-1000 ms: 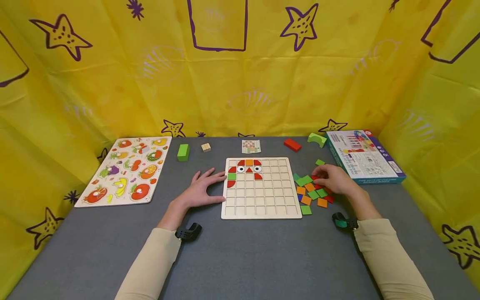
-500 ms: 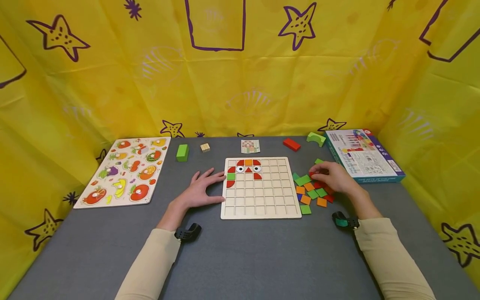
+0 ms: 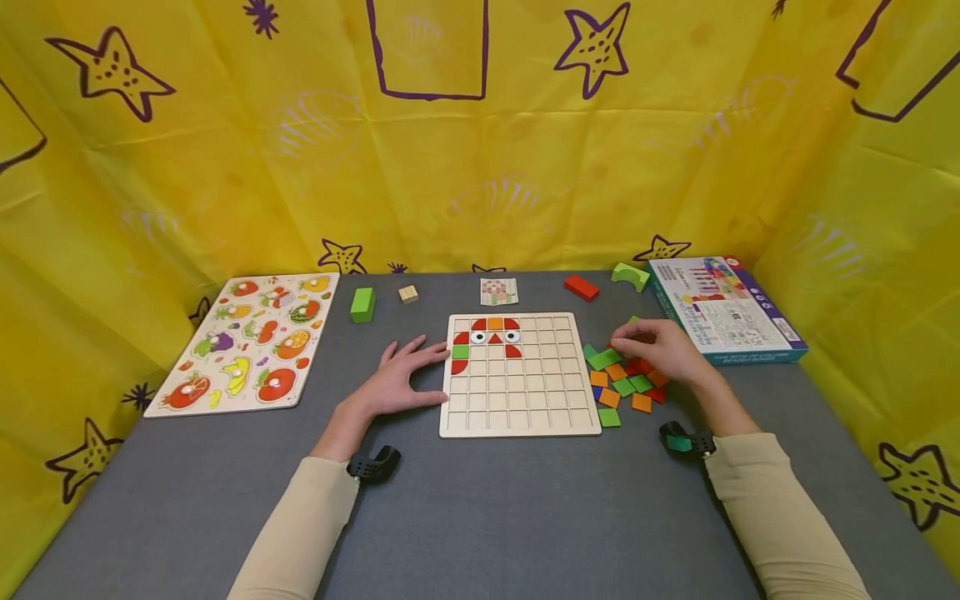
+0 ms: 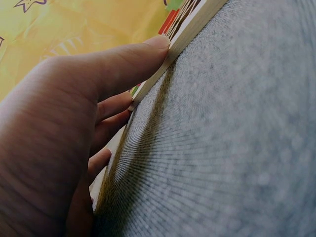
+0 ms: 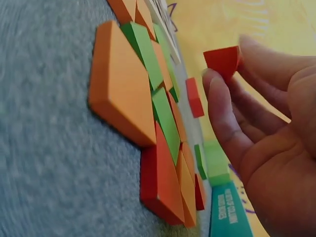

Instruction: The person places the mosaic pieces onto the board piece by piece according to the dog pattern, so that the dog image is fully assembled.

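A pale wooden grid board (image 3: 517,400) lies in the middle of the table. Red, green and orange tiles and two eye tiles (image 3: 478,337) fill some of its upper-left squares. My left hand (image 3: 397,385) rests at the board's left edge with fingers spread; in the left wrist view the thumb (image 4: 133,61) touches the rim. My right hand (image 3: 663,354) is over the loose tiles right of the board. Between thumb and fingertips it pinches a red tile with a curved side (image 5: 222,60), held above the pile in the right wrist view.
Several loose tiles (image 3: 610,417) lie against the board's right side. Behind stand a picture card (image 3: 498,292), a red block (image 3: 581,287), a green arch (image 3: 630,277), a green block (image 3: 363,305) and a small wooden block (image 3: 408,294). A fruit puzzle (image 3: 247,350) lies left, a box (image 3: 723,312) right.
My right hand has picked up the red tile from the pile and moved slightly left with it. The left hand keeps its place at the board's edge.
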Tool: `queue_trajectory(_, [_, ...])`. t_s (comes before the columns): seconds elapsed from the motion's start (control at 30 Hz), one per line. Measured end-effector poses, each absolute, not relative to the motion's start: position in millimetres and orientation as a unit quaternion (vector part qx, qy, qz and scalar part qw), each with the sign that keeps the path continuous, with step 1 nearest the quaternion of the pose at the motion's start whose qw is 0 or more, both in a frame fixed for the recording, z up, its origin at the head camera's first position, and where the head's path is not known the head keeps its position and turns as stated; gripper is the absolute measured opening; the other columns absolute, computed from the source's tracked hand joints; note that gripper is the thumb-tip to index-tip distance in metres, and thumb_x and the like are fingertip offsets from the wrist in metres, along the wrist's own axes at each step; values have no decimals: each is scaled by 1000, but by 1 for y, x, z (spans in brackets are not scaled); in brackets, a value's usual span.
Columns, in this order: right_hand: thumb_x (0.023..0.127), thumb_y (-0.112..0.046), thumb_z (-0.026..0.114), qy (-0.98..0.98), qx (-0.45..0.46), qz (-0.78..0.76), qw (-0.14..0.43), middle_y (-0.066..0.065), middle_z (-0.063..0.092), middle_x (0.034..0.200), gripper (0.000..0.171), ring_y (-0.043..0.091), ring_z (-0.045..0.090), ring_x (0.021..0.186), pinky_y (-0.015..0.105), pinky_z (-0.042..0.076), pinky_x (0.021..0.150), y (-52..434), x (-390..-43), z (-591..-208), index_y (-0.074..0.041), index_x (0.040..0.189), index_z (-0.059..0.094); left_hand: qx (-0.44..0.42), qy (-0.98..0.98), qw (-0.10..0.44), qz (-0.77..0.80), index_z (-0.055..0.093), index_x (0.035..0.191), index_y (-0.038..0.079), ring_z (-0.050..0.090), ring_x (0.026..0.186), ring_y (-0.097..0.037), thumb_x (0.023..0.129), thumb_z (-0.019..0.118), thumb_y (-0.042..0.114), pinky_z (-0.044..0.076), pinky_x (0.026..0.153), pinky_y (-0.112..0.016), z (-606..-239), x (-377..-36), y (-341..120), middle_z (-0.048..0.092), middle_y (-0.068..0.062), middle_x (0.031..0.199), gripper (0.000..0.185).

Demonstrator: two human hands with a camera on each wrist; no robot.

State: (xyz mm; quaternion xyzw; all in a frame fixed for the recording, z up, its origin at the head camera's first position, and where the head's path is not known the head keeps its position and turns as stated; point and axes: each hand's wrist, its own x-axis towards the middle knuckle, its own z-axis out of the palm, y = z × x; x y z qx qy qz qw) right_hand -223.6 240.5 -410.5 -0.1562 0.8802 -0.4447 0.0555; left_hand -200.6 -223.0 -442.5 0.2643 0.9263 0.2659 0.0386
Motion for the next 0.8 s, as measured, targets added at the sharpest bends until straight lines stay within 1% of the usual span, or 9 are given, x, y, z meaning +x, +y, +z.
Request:
queue_trajectory(0.1, [99, -17, 69, 874, -145, -460, 60, 16, 70, 105, 24, 30, 62, 87, 28, 53, 75, 238, -223, -410, 2, 113, 73, 264, 927, 38, 264, 55, 147, 13, 18, 151, -36, 84, 79, 45, -2, 114, -67, -442, -201, -223, 44, -4, 156, 75])
queue_trajectory(0.2, [98, -16, 70, 871, -141, -466, 62, 16, 70, 105, 24, 30, 62, 87, 29, 54, 75, 236, -223, -411, 3, 112, 73, 265, 927, 37, 264, 55, 148, 13, 18, 151, -36, 84, 79, 45, -2, 114, -67, -443, -201, -223, 44, -4, 156, 75])
queue_trajectory(0.4, [98, -22, 69, 888, -139, -433, 63, 13, 69, 103, 27, 28, 60, 88, 29, 52, 75, 233, -224, -412, 1, 112, 73, 265, 925, 35, 268, 55, 147, 13, 18, 151, -36, 84, 79, 46, -2, 114, -66, -442, -200, -224, 44, -4, 156, 75])
queue_trajectory(0.63, [98, -19, 68, 908, -128, -396, 51, 16, 68, 110, 28, 29, 60, 94, 34, 50, 81, 230, -231, -414, 1, 119, 70, 262, 927, 33, 266, 56, 147, 13, 18, 151, -37, 84, 79, 46, -2, 114, -66, -439, -198, -225, 44, -5, 156, 75])
queue_trajectory(0.8, [99, -21, 67, 920, -120, -371, 50, 16, 67, 109, 31, 30, 57, 94, 39, 48, 82, 229, -233, -416, 1, 121, 67, 269, 925, 34, 265, 55, 147, 11, 19, 150, -39, 85, 78, 46, -1, 113, -68, -440, -198, -224, 43, -6, 156, 75])
